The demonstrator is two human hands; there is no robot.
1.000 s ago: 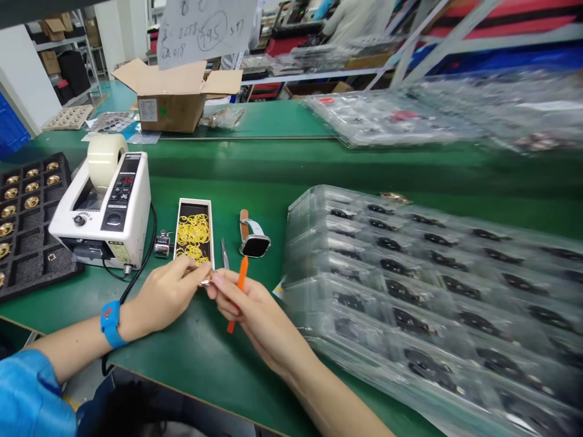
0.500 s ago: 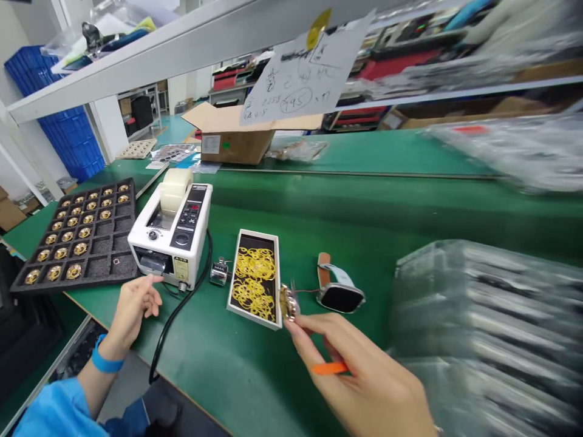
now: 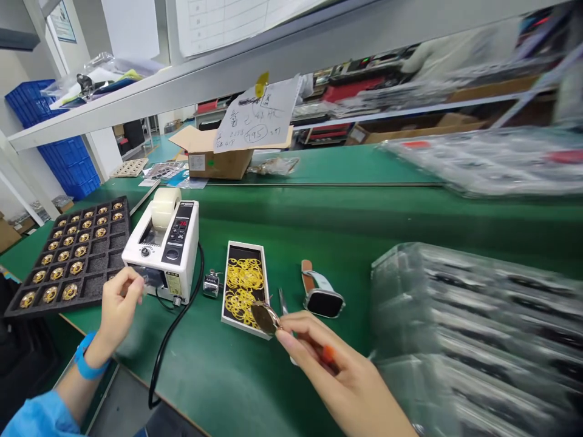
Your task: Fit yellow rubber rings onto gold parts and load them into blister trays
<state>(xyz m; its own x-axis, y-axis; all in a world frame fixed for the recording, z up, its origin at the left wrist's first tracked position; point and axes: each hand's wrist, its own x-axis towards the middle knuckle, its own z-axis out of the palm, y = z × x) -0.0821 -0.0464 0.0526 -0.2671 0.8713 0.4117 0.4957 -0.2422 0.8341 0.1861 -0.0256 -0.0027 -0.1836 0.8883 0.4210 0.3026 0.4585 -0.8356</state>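
Note:
My left hand (image 3: 119,303), with a blue wristband, pinches the end of a clear tape strip (image 3: 152,277) at the front of the white tape dispenser (image 3: 182,261). Between the thumb and fingers of my right hand (image 3: 325,364) is a round gold-rimmed watch part (image 3: 265,318), tilted, its dark face toward me. It hangs over the lower right corner of a white box (image 3: 267,273) of yellow rings (image 3: 246,274). An orange item (image 3: 328,354) shows between my right fingers. Metal tweezers (image 3: 283,301) are partly hidden behind that hand.
A black foam tray (image 3: 107,246) of gold rings lies left of the dispenser. A small metal counter (image 3: 211,284) and a black cable (image 3: 169,337) are beside it. A smartwatch (image 3: 324,302) and stacked clear plastic trays (image 3: 455,328) stand right. An open carton (image 3: 223,165) sits behind.
My left hand has closed on the tape strip at the dispenser. The watch part in my right hand has turned its dark face toward me. The camera view has shifted.

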